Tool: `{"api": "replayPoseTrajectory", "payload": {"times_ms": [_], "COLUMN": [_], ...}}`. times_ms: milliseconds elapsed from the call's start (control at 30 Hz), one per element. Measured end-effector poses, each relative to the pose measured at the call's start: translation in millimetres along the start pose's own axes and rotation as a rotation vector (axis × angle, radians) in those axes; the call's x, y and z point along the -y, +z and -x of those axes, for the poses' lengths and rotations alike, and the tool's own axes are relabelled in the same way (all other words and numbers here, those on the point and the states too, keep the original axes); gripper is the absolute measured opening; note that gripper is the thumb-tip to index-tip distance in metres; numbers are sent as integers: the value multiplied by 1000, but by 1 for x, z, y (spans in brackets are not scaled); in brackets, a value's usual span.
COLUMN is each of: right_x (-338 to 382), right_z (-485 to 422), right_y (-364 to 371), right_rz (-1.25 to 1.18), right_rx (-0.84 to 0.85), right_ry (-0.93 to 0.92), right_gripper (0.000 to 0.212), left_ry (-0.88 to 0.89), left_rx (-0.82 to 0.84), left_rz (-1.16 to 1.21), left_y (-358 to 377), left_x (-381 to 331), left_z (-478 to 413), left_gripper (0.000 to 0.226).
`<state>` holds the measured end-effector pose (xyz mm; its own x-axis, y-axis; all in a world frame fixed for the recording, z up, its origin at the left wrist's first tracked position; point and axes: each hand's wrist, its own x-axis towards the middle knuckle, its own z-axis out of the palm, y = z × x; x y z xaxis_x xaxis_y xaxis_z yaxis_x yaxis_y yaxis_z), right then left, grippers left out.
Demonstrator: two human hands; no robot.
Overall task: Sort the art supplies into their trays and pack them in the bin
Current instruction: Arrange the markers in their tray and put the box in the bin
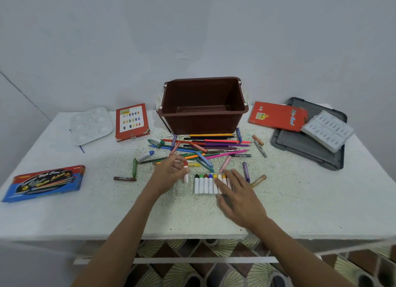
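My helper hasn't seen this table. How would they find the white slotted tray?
Right of the brown plastic bin lies a dark grey lid. The white moulded tray rests on it, beside an orange flat box; rows of narrow slots distinguish it from the round-welled palette at left.

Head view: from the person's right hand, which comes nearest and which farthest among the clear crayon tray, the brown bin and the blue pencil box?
From the right hand:
1. Clear crayon tray: under its fingers, just ahead of the palm.
2. Brown bin: at the back, in the middle.
3. Blue pencil box: far to the left, toward the front.
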<state>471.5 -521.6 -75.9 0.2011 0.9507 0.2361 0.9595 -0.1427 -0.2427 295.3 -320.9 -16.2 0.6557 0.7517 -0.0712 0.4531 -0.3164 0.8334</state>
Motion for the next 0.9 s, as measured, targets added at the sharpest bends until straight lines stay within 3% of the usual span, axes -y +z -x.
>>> {"api": "replayPoseTrajectory", "payload": {"times_ms": [400, 633, 767, 900], "right_x": [2, 1, 1, 2], "right_z": [0, 0, 1, 0], "right_y": [-2, 0, -1, -2], "right_rz": [13, 4, 6, 11], "right_rx": [21, 30, 25, 16], "right_ry": [14, 24, 20, 18], "right_gripper": [51, 52, 51, 51], "left_ry": [89, 221, 369, 436], "left_rx": [-133, -224, -355, -428], "left_rz": [-343, -581, -752, -798], "left_y": [31, 50, 57, 60], "left_x": [2, 24, 33, 34], "left_z": [18, 25, 32, 36], "left_gripper": [33, 38, 49, 47]}}
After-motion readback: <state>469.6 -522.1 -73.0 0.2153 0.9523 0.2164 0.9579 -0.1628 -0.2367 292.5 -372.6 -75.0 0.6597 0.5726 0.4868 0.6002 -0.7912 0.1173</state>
